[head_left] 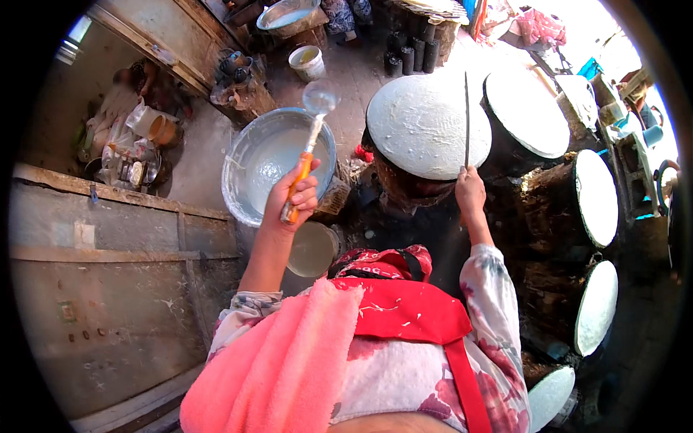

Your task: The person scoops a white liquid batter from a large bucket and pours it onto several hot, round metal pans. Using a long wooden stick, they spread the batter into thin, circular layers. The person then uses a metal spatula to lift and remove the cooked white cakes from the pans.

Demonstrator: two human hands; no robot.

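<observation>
My left hand (296, 196) is closed around the orange handle of a ladle (315, 133), holding it up over the near right side of a wide basin. That basin (229, 173) has pale, whitish liquid in it. In my right hand (471, 192) I grip a long, thin, dark stick (467, 108), which reaches away from me across the right part of a round cooking plate. The plate's top is coated in white batter (422, 123), smooth in places and lumpy in others. Whether the stick touches the batter I cannot tell.
Several more round white-topped stoves curve along the right, starting with a neighbouring one (530, 115). A small bucket (307, 65), dark cylindrical briquettes (412, 56) and another basin (289, 20) stand farther off. A pail (312, 251) sits below my left forearm. Panels (108, 296) flank the left.
</observation>
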